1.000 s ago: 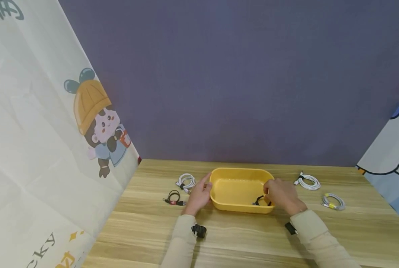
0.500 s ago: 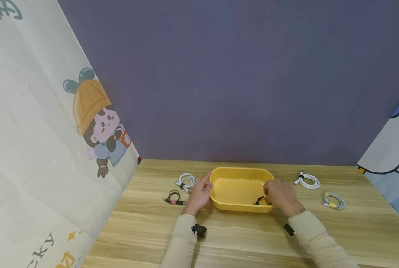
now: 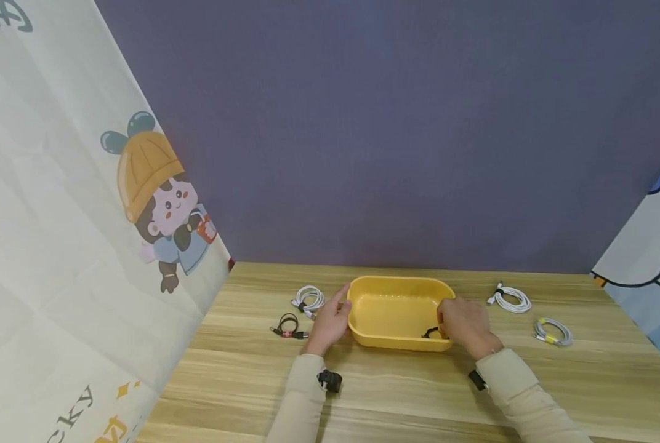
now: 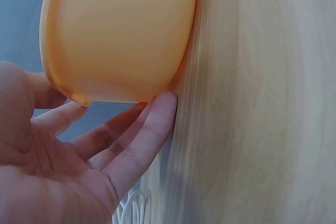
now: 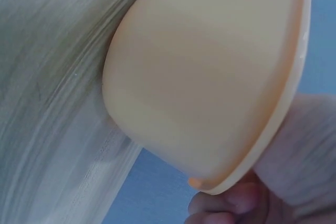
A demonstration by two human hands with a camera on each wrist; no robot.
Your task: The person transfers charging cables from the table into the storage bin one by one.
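Only left-wrist view shows left hand (image 4: 76, 163) palm-side, fingers extended against bin (image 4: 118, 38); right hand (image 3: 465, 324) curled, hold unclear.

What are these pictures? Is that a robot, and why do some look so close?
No robot: those are a person's bare left hand and right hand. The wide picture comes from a camera on the person's head, looking down. The close-ups come from a small black camera on the left wrist and one on the right wrist. On the wooden table sits a yellow oblong plastic box with rounded corners. To its left lie a coiled white cable and a coiled black cable with a red tie; to its right, another coiled white cable and a coiled grey cable with yellow bands. The left hand touches the box's end. The right hand reaches over the opposite end, near a black cable inside; I can't see whether its fingertips hold anything.
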